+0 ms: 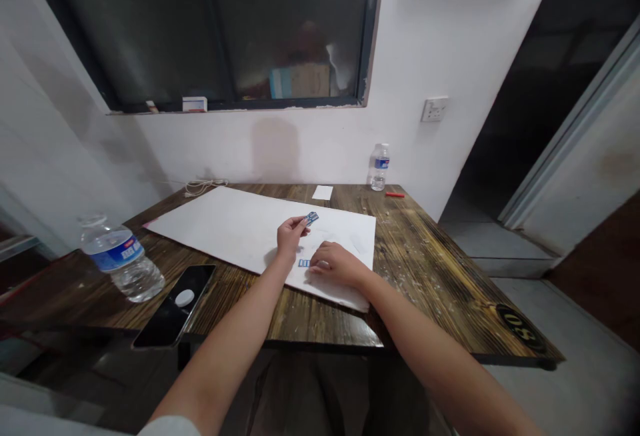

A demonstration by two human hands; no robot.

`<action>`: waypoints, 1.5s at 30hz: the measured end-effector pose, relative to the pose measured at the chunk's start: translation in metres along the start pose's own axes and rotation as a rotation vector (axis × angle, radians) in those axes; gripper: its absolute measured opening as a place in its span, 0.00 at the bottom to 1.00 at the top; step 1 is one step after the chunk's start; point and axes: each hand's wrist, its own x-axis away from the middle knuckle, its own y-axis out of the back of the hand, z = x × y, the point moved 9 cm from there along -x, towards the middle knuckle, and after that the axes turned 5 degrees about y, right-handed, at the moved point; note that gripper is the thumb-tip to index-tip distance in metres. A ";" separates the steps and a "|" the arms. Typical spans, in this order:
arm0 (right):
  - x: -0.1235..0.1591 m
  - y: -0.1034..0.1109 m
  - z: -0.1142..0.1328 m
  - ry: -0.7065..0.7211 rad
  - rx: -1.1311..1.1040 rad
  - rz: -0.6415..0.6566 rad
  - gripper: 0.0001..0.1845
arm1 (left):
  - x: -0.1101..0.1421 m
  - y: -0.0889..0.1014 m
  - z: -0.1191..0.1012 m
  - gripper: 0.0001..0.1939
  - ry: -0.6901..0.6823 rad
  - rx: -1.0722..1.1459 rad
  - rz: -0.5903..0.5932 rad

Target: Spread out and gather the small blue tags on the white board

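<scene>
My left hand (pixel 290 236) is raised over the white board (pixel 220 223), thumb and fingers pinched on a small stack of blue-and-white cards (pixel 312 218). Whether it is one card or more is hard to make out. Lower on the board lies a short row of small blue-edged rectangles (pixel 303 263), close to the near edge. Over the right end of that row rests my right hand (pixel 337 264), its fingers bent inward and the thumb near them. What its fingertips touch is hidden.
On the left stand a large water bottle (pixel 120 256) and a black phone (pixel 175 306) with a white cap (pixel 185 299) on it. At the back are a white paper (pixel 323 193), a small bottle (pixel 381 168), a red pen-like object (pixel 395 195) and a cable (pixel 203 186).
</scene>
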 end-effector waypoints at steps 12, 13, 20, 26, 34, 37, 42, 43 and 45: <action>-0.001 -0.014 -0.002 0.022 0.053 0.044 0.09 | 0.001 -0.006 0.000 0.19 -0.026 -0.072 0.055; -0.002 -0.015 -0.002 0.018 0.073 0.051 0.08 | 0.000 -0.007 0.001 0.19 -0.027 -0.077 0.058; -0.003 -0.018 0.002 0.001 0.164 0.127 0.09 | -0.001 -0.008 0.004 0.20 -0.027 -0.101 0.076; -0.001 -0.014 0.001 -0.026 0.153 0.115 0.12 | 0.000 -0.008 0.002 0.19 -0.019 -0.104 0.070; -0.002 -0.013 -0.005 -0.042 0.172 0.069 0.13 | 0.001 -0.007 0.003 0.19 -0.002 -0.115 0.065; -0.003 -0.010 -0.003 -0.017 0.156 0.008 0.13 | 0.001 -0.008 0.004 0.18 -0.003 -0.117 0.069; -0.001 -0.010 0.000 0.018 0.097 0.033 0.11 | 0.000 -0.009 0.004 0.19 -0.013 -0.126 0.086; -0.001 -0.011 0.001 0.020 0.096 0.060 0.10 | 0.000 -0.010 0.004 0.19 -0.014 -0.129 0.090; 0.000 -0.014 0.000 0.015 0.112 0.103 0.09 | 0.000 -0.010 0.004 0.19 -0.013 -0.133 0.094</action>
